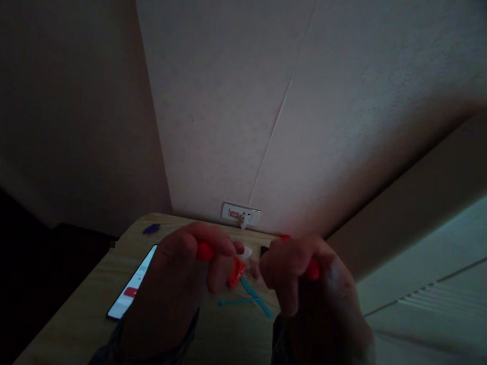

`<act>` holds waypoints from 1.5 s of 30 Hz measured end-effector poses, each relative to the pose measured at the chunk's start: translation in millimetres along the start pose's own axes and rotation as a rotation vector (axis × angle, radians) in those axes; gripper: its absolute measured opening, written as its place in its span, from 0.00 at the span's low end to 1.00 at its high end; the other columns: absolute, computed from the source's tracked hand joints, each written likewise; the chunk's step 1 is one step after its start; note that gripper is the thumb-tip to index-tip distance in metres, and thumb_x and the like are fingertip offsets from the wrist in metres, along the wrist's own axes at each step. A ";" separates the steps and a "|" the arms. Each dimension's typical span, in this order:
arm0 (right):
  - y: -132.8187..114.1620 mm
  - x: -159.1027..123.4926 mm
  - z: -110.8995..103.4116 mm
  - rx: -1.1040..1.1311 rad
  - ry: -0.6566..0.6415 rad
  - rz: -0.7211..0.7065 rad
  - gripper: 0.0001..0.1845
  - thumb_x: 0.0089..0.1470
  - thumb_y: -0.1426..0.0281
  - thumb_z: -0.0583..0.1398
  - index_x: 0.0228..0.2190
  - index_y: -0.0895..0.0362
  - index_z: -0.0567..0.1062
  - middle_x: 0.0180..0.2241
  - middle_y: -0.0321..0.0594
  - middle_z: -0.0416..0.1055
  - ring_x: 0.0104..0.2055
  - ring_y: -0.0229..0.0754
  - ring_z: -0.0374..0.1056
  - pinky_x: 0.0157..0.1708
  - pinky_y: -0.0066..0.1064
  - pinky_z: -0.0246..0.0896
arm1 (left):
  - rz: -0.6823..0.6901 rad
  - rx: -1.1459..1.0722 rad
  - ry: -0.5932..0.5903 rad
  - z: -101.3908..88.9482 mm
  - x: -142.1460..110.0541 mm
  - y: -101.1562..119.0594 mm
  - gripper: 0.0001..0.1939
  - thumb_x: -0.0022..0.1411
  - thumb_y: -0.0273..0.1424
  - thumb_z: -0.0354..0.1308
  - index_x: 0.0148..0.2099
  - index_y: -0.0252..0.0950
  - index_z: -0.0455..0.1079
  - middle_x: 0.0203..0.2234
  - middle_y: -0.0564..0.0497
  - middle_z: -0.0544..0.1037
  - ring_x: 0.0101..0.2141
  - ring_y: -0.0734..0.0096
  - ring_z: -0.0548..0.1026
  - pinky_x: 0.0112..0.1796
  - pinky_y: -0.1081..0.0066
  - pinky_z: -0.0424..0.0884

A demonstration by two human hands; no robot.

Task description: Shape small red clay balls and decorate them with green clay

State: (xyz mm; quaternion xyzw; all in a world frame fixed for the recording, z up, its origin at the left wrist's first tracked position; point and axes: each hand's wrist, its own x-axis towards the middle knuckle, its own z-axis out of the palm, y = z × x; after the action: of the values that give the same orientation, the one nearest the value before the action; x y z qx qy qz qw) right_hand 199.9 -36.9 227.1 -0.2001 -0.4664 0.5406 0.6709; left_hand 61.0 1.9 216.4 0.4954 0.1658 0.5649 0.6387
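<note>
Both hands are raised close together over a light wooden table [93,305] in dim light. My left hand [177,289] is curled with the fingers closed on a small orange-red piece [236,272] that hangs between the two hands. My right hand [303,287] is also closed, pinching something small and pale at the same spot; I cannot make out what it is. Red nails show on both hands. Two thin teal sticks [252,300] lie crossed on the table just under the hands.
A phone [131,291] with a lit screen lies on the table to the left of my left hand. A small purple object [151,229] lies near the table's far left corner. A wall socket [241,213] with a plug sits low on the wall behind.
</note>
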 end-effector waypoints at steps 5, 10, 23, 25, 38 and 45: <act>1.8 0.2 -2.0 -0.029 0.069 -0.004 0.06 0.52 0.64 0.62 0.32 0.52 0.75 0.23 0.31 0.65 0.26 0.32 0.58 0.26 0.25 0.55 | 0.166 -0.178 -0.274 -9.4 9.0 -8.2 0.04 0.57 0.31 0.62 0.37 0.44 0.75 0.25 0.58 0.76 0.24 0.79 0.71 0.41 0.71 0.71; -1.0 -0.9 -1.4 -0.034 0.004 0.010 0.11 0.60 0.65 0.54 0.36 0.52 0.76 0.21 0.32 0.65 0.24 0.32 0.58 0.27 0.25 0.56 | 0.036 -0.127 -0.095 4.7 -1.2 -1.6 0.08 0.63 0.34 0.55 0.39 0.44 0.75 0.27 0.53 0.77 0.27 0.71 0.73 0.31 0.70 0.70; -3.8 -1.5 2.0 -0.029 0.045 0.071 0.10 0.57 0.63 0.57 0.33 0.52 0.77 0.19 0.32 0.66 0.23 0.33 0.59 0.25 0.26 0.56 | -0.013 -0.173 -0.117 3.5 -1.1 0.6 0.11 0.64 0.38 0.52 0.38 0.42 0.75 0.20 0.55 0.74 0.22 0.74 0.68 0.32 0.69 0.69; -4.1 -2.3 1.1 -0.046 0.061 0.094 0.12 0.55 0.59 0.59 0.28 0.54 0.76 0.17 0.31 0.62 0.22 0.33 0.57 0.25 0.25 0.54 | -0.003 -0.178 -0.115 1.0 0.6 -0.5 0.14 0.64 0.42 0.52 0.35 0.41 0.75 0.15 0.57 0.68 0.19 0.75 0.66 0.37 0.68 0.69; -3.6 -2.2 -4.2 -0.082 0.002 0.061 0.16 0.58 0.58 0.55 0.28 0.54 0.76 0.14 0.30 0.60 0.20 0.33 0.57 0.27 0.27 0.57 | -0.035 -0.123 -0.042 4.4 -2.3 4.6 0.16 0.66 0.39 0.49 0.31 0.41 0.73 0.11 0.58 0.64 0.18 0.75 0.63 0.36 0.66 0.69; -4.9 -2.1 0.6 -0.080 0.074 0.100 0.07 0.55 0.65 0.59 0.35 0.52 0.76 0.24 0.34 0.71 0.26 0.35 0.64 0.25 0.26 0.59 | -0.017 -0.180 -0.083 4.0 0.0 3.6 0.05 0.58 0.35 0.60 0.38 0.44 0.75 0.26 0.55 0.76 0.23 0.75 0.70 0.28 0.72 0.69</act>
State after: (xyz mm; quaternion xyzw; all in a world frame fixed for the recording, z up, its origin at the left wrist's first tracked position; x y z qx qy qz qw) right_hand 202.1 -40.6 230.3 -0.2696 -0.4518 0.5465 0.6515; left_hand 62.0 -0.3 221.2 0.4576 0.0919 0.5508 0.6919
